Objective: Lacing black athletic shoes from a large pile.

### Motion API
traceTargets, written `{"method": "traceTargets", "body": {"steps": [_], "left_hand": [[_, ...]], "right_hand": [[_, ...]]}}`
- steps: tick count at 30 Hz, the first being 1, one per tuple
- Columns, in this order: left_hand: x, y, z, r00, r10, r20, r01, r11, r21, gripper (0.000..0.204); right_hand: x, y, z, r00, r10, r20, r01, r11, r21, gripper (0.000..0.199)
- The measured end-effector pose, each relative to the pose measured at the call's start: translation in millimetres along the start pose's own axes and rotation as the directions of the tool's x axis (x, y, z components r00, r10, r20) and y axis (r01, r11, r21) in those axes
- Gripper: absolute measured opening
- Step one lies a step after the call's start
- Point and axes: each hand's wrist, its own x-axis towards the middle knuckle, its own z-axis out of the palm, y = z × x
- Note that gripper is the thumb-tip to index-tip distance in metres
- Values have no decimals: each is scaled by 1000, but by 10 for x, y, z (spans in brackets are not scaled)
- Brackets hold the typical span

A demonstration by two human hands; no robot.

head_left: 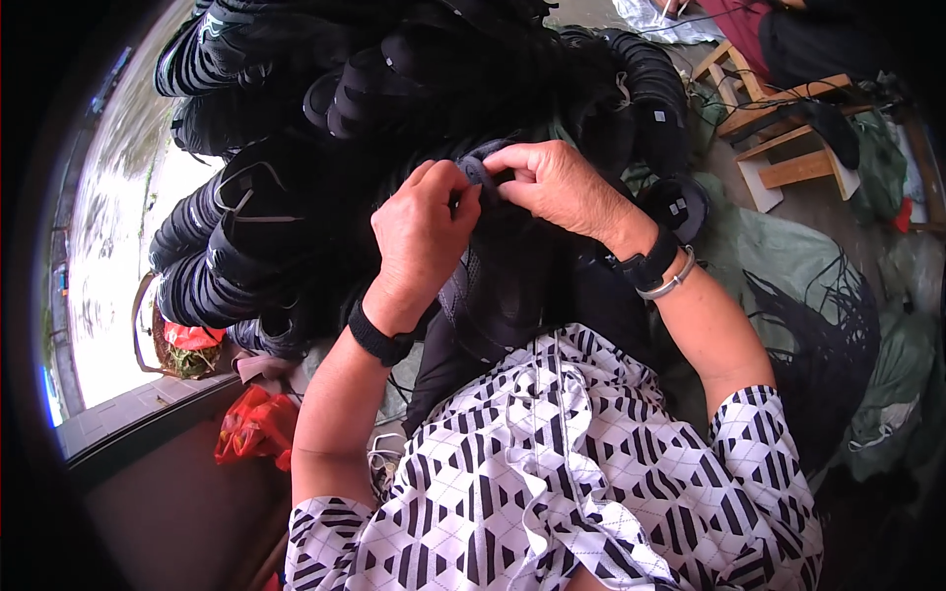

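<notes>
A dark shoe upper (pixel 483 286) lies over my lap, its padded grey-black edge raised between my hands. My left hand (pixel 419 231) is closed, thumb and fingers pinching near that edge. My right hand (pixel 562 187) pinches the same edge from the other side, thumb against forefinger. Whether a lace or thread is between the fingertips is too small to tell. Much of the upper blends into the black pile behind it. Just beyond my hands rises a large heap of nested black shoe uppers (pixel 202 286).
At the right are a wooden stool (pixel 798 167), green sacking (pixel 778 236) and a bundle of black laces (pixel 818 315). A red plastic bag (pixel 256 424) lies to my left, near a basket (pixel 192 360). Another person's dark-clothed leg (pixel 818 44) shows at the far right.
</notes>
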Motion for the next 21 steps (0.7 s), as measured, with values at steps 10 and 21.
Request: {"method": "traceTargets", "body": {"steps": [10,21], "left_hand": [[121,33,-20,979,164,119,-181,971,153,15],[152,-325,12,835,-108,540,462,672,-579,25]], "right_hand": [[-42,61,20,995,89,54,-100,956,276,21],[-10,138,-29,977,-200,-69,190,974,-125,13]]}}
